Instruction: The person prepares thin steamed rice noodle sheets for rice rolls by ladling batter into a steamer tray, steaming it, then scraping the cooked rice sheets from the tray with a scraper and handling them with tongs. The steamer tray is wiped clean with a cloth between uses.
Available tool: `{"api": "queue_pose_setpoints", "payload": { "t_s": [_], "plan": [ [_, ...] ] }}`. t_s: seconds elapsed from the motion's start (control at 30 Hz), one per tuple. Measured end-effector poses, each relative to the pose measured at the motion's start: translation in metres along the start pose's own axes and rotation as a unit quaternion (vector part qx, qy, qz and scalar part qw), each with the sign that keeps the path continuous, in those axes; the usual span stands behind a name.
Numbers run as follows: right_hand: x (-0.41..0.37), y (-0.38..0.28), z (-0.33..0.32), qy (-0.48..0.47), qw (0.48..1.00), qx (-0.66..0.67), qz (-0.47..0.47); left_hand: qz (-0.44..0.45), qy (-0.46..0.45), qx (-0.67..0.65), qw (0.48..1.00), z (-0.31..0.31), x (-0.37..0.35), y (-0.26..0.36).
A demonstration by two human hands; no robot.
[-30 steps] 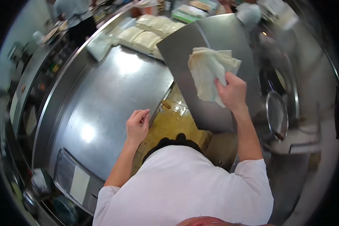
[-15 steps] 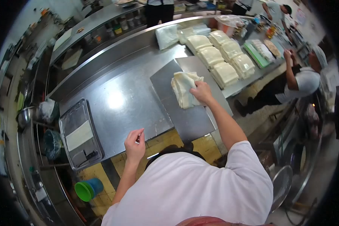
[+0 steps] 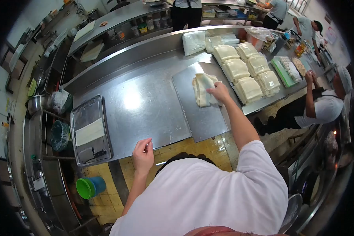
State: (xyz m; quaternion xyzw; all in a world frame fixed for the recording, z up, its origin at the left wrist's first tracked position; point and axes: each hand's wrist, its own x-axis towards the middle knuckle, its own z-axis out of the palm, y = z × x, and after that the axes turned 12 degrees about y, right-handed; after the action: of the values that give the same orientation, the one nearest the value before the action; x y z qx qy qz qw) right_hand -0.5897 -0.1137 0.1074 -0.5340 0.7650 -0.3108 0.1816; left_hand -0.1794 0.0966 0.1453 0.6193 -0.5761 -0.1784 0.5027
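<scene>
Cream-white folded cloth lies on flat grey steel sheet atop stainless counter. Right hand: fingers together on its right edge, grip unclear. Left hand: half-curled, empty. Judged soft, light, limp; gather at folded edge.

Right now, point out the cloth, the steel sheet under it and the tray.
cloth [image 3: 202,88], head view, middle of the folds.
sheet [image 3: 202,120], head view, bare near half.
tray [image 3: 85,115], head view, bare far end.
</scene>
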Motion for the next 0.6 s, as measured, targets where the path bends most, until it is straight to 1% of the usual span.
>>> {"api": "queue_pose_setpoints", "payload": {
  "t_s": [0.07,0.2,0.27,0.33,0.37,0.4,0.47,0.53,0.57,0.6],
  "plan": [
    [0.000,0.001,-0.003,0.024,0.998,-0.057,0.013,0.006,-0.016,-0.017,1.000,0.005,0.008,-0.001],
    [-0.022,0.005,-0.018,0.075,0.996,-0.027,0.045,0.041,-0.065,-0.050,0.996,0.017,0.028,-0.004],
    [-0.055,0.013,-0.023,0.189,0.982,-0.015,-0.007,0.056,-0.101,-0.069,0.991,0.024,0.037,-0.007],
    [-0.102,0.013,-0.032,0.209,0.978,-0.020,0.018,0.060,-0.159,-0.082,0.982,0.033,0.045,-0.009],
    [-0.126,0.017,-0.034,0.195,0.980,0.002,0.038,0.069,-0.185,-0.095,0.976,0.040,0.049,-0.010],
    [-0.153,0.021,-0.035,0.185,0.980,0.023,0.063,0.072,-0.231,-0.099,0.965,0.048,0.052,-0.012],
    [-0.213,0.021,-0.037,0.169,0.979,0.015,0.114,0.089,-0.319,-0.119,0.936,0.068,0.056,-0.014],
    [-0.275,0.020,-0.032,0.185,0.965,0.043,0.179,0.128,-0.409,-0.131,0.894,0.091,0.054,-0.016],
    [-0.305,0.022,-0.025,0.212,0.952,0.030,0.219,0.138,-0.451,-0.147,0.870,0.103,0.051,-0.014],
    [-0.337,0.024,-0.018,0.223,0.946,0.032,0.233,0.167,-0.491,-0.154,0.841,0.114,0.050,-0.007]
  ]
}}
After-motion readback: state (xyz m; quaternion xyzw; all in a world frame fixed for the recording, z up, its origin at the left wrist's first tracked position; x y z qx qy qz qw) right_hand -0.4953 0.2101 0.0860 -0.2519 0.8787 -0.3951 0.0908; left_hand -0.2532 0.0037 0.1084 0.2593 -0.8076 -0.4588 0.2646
